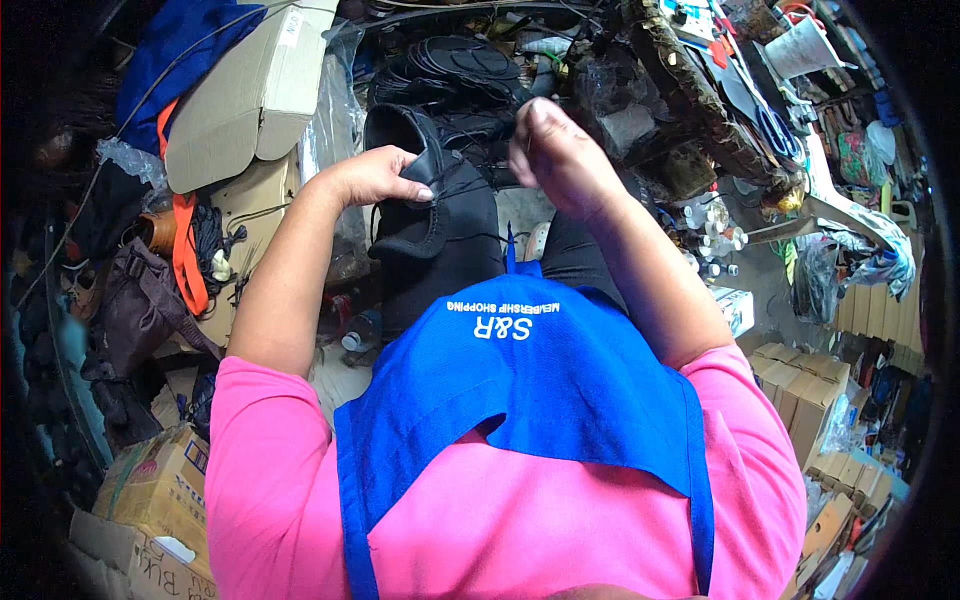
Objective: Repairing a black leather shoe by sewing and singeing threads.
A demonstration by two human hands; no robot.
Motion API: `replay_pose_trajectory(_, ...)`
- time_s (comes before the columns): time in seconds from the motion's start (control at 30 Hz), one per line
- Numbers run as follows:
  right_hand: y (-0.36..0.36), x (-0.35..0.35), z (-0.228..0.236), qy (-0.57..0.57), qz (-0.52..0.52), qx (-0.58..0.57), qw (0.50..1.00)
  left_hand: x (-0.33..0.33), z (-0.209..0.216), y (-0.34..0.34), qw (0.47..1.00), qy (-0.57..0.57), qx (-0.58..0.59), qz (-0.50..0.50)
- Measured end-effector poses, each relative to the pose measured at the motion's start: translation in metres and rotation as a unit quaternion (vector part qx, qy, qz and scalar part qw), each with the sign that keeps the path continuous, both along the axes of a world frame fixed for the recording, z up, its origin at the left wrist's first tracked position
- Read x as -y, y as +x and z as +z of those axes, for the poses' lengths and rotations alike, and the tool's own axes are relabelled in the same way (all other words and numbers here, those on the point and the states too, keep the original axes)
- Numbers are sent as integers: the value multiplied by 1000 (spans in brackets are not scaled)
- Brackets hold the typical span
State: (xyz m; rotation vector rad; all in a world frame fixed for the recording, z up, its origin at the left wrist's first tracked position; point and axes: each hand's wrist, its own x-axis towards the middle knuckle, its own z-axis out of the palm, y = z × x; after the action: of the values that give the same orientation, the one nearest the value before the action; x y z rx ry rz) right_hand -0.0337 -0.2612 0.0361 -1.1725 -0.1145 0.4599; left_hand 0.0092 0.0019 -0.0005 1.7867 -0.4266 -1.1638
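A black shoe [408, 232] rests over my left thigh, its opening facing up and its edge showing a row of stitches. My left hand [385, 178] grips the shoe's upper, thumb on the outside and fingers tucked inside. Dark laces or cords [470, 180] trail from it toward the right. My right hand [560, 150] is raised to the right of the shoe, apart from it, with its fingers curled closed. What those fingers hold, if anything, is hidden. Beyond both hands lies a dark heap [450, 75] that looks like black footwear or bags.
Cardboard [240, 100] leans at the far left beside an orange strap [185, 250] and a dark bag [145, 290]. A cluttered bench [690, 80] stands at the far right, with small bottles [712, 225] below it. Cardboard boxes [150, 490] sit at the near left.
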Motion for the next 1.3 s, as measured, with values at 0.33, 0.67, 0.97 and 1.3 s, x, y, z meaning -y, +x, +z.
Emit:
replay_pose_trajectory(0.33,-25,50,-20,-702,171,324,611,-14,-4,-13,999,-23,16,44)
replay_pose_trajectory(0.67,-53,134,-8,-222,13,-82,971,-12,22,-13,984,93,143,44)
replay_pose_trajectory(0.97,-17,123,14,-435,-57,55,897,-17,7,-11,993,-31,-59,93)
replay_pose_trajectory(1.3,-22,164,16,-428,-126,48,894,-9,2,6,991,78,-81,77)
